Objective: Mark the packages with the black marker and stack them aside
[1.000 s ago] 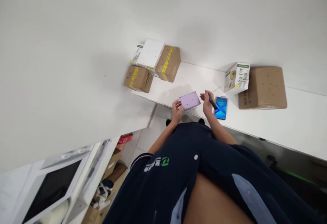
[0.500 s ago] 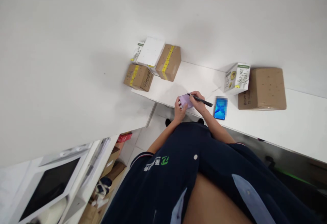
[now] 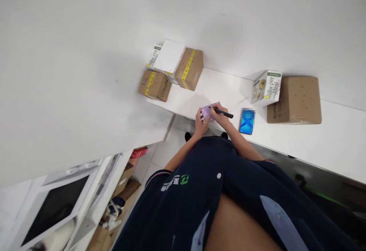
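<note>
A small purple pad of paper (image 3: 205, 111) lies over the near edge of the white counter (image 3: 188, 104), tilted a little. My left hand (image 3: 201, 124) grips its left and near side, fingers at the edge and thumb on top. In my right hand (image 3: 220, 116) is a black pen (image 3: 225, 113), its tip on or just above the paper and its back end pointing right. The right hand covers part of the pad. To the right of that hand a phone (image 3: 247, 122) with a blue screen lies flat on the counter.
At the back left stand a white box (image 3: 169, 55) and brown cartons with yellow tape (image 3: 188, 69) (image 3: 156, 86). On the right are a white and green printed box (image 3: 267, 87) and a large brown carton (image 3: 303, 100). A white wall rises behind the counter.
The pen has shifted slightly left and its tip has come lower on the pad. My right hand has turned a little, and more of the pad's far edge shows.
</note>
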### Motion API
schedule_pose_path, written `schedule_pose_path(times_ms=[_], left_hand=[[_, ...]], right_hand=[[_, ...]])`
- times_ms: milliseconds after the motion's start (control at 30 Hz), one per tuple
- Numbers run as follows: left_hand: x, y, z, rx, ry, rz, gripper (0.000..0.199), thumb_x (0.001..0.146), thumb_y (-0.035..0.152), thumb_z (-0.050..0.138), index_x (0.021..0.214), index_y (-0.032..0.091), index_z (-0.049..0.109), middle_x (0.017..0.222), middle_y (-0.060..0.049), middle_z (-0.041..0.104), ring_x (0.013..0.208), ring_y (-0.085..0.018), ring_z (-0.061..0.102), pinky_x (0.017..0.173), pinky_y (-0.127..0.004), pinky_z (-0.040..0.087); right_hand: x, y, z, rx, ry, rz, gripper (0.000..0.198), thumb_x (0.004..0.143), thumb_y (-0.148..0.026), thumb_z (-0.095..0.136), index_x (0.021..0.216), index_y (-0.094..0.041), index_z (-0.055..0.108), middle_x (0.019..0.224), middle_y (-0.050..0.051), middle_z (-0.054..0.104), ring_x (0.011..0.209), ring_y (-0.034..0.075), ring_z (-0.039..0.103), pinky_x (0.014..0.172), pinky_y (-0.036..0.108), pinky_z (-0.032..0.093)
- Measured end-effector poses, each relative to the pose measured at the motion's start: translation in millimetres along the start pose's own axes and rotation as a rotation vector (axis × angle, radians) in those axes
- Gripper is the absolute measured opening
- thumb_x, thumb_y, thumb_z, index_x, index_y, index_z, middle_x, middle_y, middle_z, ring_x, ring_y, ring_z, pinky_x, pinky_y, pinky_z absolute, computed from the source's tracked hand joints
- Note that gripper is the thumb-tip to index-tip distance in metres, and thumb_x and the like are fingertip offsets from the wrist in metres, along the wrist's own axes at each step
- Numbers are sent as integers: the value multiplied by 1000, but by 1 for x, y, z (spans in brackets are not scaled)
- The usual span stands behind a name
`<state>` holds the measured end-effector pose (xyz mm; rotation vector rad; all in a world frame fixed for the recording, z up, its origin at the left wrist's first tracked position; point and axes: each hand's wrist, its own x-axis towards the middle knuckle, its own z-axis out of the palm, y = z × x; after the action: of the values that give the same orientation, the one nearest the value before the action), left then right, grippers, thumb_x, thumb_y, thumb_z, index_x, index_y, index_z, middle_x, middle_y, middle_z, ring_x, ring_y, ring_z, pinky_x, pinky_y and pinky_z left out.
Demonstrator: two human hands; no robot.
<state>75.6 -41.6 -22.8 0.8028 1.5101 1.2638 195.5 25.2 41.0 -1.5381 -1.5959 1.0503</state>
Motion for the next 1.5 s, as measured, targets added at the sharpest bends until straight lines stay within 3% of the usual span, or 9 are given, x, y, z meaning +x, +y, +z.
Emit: schedule_pose_path(times_ms=[467,767,833,967,1133,1233,1300,1400,1500], left_hand=[[0,0,-2,9,1,-5,84,78,52,77,151,30,41,151,-14,43,126,-30,56,102,-45,49],[3,1,-4,28,-20,3,84,78,51,77,151,30,41,155,-14,39,131,-32,52,106,-46,47],[4,1,-4,17,-21,0,84,78,51,77,151,30,41,155,-14,39,132,-33,51,106,-46,47],[5,2,-5,-3,-21,6,83,77,51,78,149,29,44,154,-14,41,135,-33,49,107,-45,45],[4,5,-6,50,-23,18,85,76,51,79,150,27,43,153,-15,42,132,-32,51,110,-47,42],[4,6,-6,55,-26,27,86,76,50,79,150,26,43,153,-16,42,134,-33,49,112,-48,40],[4,7,-6,64,-25,42,86,76,50,79,150,26,43,154,-16,42,137,-33,47,114,-49,39],[5,7,-6,94,-22,47,86,76,53,77,150,26,43,154,-16,42,138,-33,46,112,-49,41],[5,7,-6,137,-32,37,83,79,57,73,151,29,41,154,-15,42,137,-32,48,108,-49,45]], right_hand=[[0,2,2,100,13,5,18,81,-42,57,77,-25,61,73,1,65,69,19,60,72,32,50],[17,50,-33,544,430,325,24,81,-47,53,74,-25,46,61,-4,55,50,13,53,46,24,42],[20,71,-45,385,334,471,19,78,-40,56,70,-24,49,56,-2,56,47,14,53,44,26,40],[18,104,-53,-103,-109,705,21,72,-26,65,54,-21,55,43,3,55,42,17,53,48,31,43],[17,121,-48,-295,-193,665,30,74,-30,72,51,-22,57,34,3,46,52,23,60,65,36,50],[10,124,-53,-379,-147,632,29,83,-41,67,67,-18,65,53,11,62,72,30,68,77,41,52],[0,127,-60,-490,-20,599,36,86,-47,64,94,-12,69,86,21,71,92,36,68,84,47,51],[-22,132,-72,-713,184,584,68,85,-54,66,135,-11,53,133,30,56,121,43,55,95,57,44],[-42,137,-78,-823,189,704,93,82,-61,68,153,-13,31,148,29,41,132,44,44,102,60,38]])
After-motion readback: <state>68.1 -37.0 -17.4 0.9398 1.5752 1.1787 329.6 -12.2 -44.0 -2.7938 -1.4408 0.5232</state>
